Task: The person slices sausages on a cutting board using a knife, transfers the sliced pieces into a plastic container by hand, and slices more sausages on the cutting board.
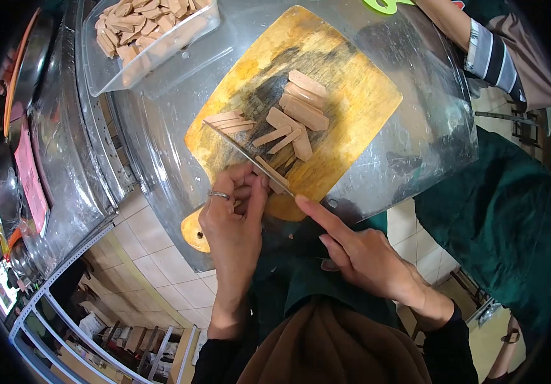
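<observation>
My right hand (371, 259) grips a knife (240, 148), its index finger stretched along toward the near end of the blade. The handle is mostly hidden by the hand. The blade lies slantwise across a worn wooden cutting board (352, 96). My left hand (232, 214), with a ring on one finger, is curled with its fingertips pinched on a sausage piece (273, 174) right at the blade. Farther up the board lie several cut sausage slices (304, 112), some stacked and some fanned out. A smaller group of thin slices (229, 120) rests by the knife's tip.
A clear plastic tub (179, 35) of cut sausage pieces stands at the upper left of the metal table (154, 128). At the upper right, another person's arm (448, 22) reaches over the table near a light-green object (381, 6). A second metal surface (74, 147) adjoins at left.
</observation>
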